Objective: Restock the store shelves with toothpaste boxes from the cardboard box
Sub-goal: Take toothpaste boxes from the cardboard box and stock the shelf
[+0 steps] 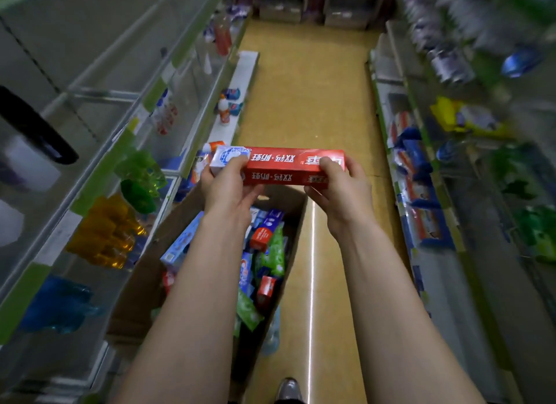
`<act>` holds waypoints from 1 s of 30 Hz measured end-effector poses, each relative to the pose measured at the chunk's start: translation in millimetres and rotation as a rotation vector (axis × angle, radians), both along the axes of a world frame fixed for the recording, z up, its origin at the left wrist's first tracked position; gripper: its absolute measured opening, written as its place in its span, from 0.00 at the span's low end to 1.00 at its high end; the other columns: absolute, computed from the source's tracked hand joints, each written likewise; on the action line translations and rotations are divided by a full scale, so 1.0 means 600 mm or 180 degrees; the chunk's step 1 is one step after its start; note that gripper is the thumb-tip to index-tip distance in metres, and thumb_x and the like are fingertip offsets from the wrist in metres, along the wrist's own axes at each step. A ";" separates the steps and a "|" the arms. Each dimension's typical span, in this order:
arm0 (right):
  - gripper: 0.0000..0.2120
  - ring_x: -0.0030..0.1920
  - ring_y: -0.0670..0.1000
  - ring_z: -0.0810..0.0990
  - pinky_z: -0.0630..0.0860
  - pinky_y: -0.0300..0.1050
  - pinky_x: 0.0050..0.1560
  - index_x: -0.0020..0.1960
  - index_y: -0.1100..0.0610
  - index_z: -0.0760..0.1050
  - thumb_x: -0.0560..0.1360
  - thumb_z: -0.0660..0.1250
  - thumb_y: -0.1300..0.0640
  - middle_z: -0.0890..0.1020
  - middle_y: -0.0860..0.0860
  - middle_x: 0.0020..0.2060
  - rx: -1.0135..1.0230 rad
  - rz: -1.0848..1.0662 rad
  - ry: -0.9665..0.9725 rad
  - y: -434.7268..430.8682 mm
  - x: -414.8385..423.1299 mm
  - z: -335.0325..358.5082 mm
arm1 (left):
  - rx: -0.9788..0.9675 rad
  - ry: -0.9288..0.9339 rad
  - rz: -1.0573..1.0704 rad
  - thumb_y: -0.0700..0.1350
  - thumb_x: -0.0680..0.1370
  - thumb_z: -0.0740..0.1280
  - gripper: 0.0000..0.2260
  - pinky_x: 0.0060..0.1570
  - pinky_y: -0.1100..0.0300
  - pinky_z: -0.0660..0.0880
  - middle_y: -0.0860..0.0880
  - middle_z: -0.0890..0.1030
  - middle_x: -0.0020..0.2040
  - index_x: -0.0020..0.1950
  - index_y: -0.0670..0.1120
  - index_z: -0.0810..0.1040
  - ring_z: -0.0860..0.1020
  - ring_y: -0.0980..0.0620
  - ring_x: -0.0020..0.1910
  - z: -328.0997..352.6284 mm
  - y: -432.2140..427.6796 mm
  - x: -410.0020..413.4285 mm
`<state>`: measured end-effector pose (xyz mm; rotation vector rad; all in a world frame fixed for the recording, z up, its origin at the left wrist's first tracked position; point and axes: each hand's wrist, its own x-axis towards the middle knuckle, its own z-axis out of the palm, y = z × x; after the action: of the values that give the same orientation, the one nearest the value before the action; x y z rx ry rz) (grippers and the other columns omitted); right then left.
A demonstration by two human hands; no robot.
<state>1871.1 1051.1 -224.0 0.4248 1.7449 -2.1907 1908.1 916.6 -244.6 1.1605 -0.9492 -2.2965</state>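
A cardboard box (141, 283) is sitting on the floor (304, 88) under the forearms, holding loose toothpaste packs (266, 253). Above it, the left hand (228, 190) and right hand (340, 193) are each gripping one end of a red toothpaste box (279, 167), level between the shelves (120, 151).

Dim, even indoor light with a greenish cast. A long bright streak of glare runs down the floor (312, 283). The middle is fairly sharp. The shelves (469, 283) on both sides smear with motion blur and bend outward from the wide lens.
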 end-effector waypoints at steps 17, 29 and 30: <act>0.20 0.52 0.54 0.82 0.81 0.47 0.46 0.67 0.53 0.69 0.77 0.67 0.58 0.81 0.55 0.55 -0.0244 -0.1564 0.0924 0.171 0.143 0.165 | -0.0313 0.1107 -0.1601 0.35 0.76 0.65 0.24 0.50 0.45 0.80 0.44 0.78 0.51 0.71 0.44 0.65 0.82 0.45 0.44 0.207 0.157 0.045; 0.19 0.49 0.49 0.83 0.81 0.47 0.50 0.67 0.51 0.69 0.77 0.67 0.56 0.81 0.53 0.54 0.0033 -0.2977 0.1412 0.389 0.380 0.243 | 0.0145 0.1562 -0.3016 0.35 0.76 0.65 0.22 0.49 0.42 0.79 0.40 0.78 0.58 0.69 0.45 0.66 0.80 0.41 0.55 0.282 0.417 0.172; 0.19 0.50 0.50 0.82 0.81 0.47 0.49 0.67 0.51 0.69 0.77 0.67 0.56 0.81 0.54 0.54 0.0045 -0.3071 0.1444 0.408 0.400 0.247 | 0.0140 0.1580 -0.3100 0.35 0.76 0.65 0.22 0.49 0.42 0.79 0.40 0.78 0.59 0.69 0.45 0.66 0.80 0.42 0.56 0.287 0.440 0.187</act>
<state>2111.2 1295.8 -75.6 1.0035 2.0388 -3.1201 2020.4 1180.4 -72.5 0.0261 -1.4437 -3.1015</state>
